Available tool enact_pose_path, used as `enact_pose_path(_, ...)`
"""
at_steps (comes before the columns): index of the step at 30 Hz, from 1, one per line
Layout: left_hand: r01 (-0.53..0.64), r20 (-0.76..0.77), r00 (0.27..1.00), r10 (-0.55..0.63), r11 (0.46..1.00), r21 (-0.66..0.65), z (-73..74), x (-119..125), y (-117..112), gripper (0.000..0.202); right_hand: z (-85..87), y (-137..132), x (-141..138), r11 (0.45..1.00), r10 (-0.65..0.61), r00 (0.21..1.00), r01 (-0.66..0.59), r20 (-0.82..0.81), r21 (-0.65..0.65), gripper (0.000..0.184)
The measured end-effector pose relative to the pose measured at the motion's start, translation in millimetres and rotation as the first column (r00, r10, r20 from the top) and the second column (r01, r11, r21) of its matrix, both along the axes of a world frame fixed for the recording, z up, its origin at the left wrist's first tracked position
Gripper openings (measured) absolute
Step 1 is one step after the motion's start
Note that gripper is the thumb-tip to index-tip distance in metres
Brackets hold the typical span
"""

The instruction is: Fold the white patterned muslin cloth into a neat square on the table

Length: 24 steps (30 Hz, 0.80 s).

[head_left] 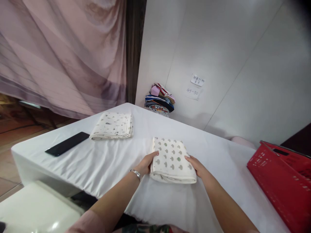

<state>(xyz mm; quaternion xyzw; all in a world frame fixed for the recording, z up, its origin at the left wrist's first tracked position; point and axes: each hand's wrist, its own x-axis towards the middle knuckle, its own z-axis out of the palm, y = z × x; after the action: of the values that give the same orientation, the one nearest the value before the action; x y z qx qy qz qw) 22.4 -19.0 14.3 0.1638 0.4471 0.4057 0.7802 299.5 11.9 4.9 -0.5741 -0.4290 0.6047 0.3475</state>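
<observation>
A folded cream cloth with a grey and green mushroom print (pixel 172 159) lies on the white-covered table (pixel 102 165). My left hand (pixel 145 163) grips its left edge, thumb on top and fingers under the fold; a silver bracelet is on that wrist. My right hand (pixel 197 166) holds the right edge the same way. A second folded cream cloth with small dark marks (pixel 112 125) lies farther back to the left, apart from both hands.
A black phone (pixel 67 143) lies near the table's left edge. A red plastic basket (pixel 282 184) stands at the right. A pile of coloured clothes (pixel 159 98) sits by the wall behind the table. A white stool (pixel 36 207) is at lower left.
</observation>
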Motion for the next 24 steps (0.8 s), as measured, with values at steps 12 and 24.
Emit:
enact_pose_path(12,0.032,-0.445,0.89,0.096,0.961,0.273,-2.0,29,-10,0.03,22.2,1,11,0.994,-0.023,0.994,0.011,0.105,0.11,0.042)
enact_pose_path(24,0.282,-0.722,0.652,0.233,0.809,0.516,23.3,84,-27,0.027,55.8,-50,-42,0.82,-0.129,0.51,-0.427,0.85,0.381,0.053)
